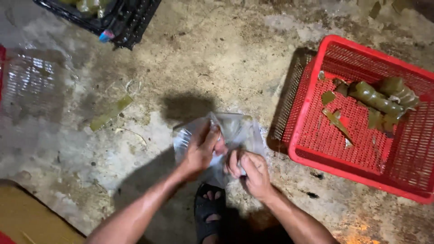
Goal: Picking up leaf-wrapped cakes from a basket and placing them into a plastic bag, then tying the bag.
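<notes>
Both of my hands work a clear plastic bag (237, 131) held above a stained concrete floor. My left hand (201, 149) grips the bag's left side, fingers curled into the plastic. My right hand (253, 169) pinches the bag's lower edge just to the right. The two hands are close together, almost touching. Whether the bag holds anything is not visible. My sandalled foot (209, 212) shows below the hands.
A red plastic crate (316, 149) at the right holds leaf-wrapped green rolls (379, 97) and leaf scraps. A black crate (129, 20) stands at the top left. Clear plastic sheeting (31, 81) lies at the left, a leaf strip (110, 113) on the floor, a brown board (27, 217) at bottom left.
</notes>
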